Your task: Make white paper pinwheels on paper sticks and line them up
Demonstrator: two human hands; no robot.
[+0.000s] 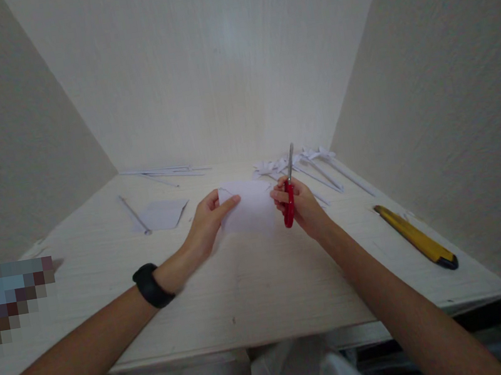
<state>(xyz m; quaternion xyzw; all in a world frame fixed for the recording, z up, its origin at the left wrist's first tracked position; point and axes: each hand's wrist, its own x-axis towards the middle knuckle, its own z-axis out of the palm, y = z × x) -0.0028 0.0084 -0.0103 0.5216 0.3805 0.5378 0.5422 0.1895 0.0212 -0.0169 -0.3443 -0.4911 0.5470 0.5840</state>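
Observation:
Between my hands a white sheet of paper (249, 210) is held up just above the table. My left hand (212, 216) pinches its left edge, thumb lying on the front face. At the sheet's right edge is my right hand (297, 199), fingers closed around a pair of scissors (288, 207) with red handles. The blades point up and away from me, pressed together. My right fingertips also seem to touch the paper's edge. Behind my right hand lie several rolled paper sticks with folded paper ends (307, 159).
A yellow utility knife (415, 237) lies on the right of the white table (196, 323). On the left are a paper sheet (166, 213), a rolled paper stick (134, 215) and several thin paper sticks (162, 171). Panels enclose the back and sides. A blurred-out object is at far left.

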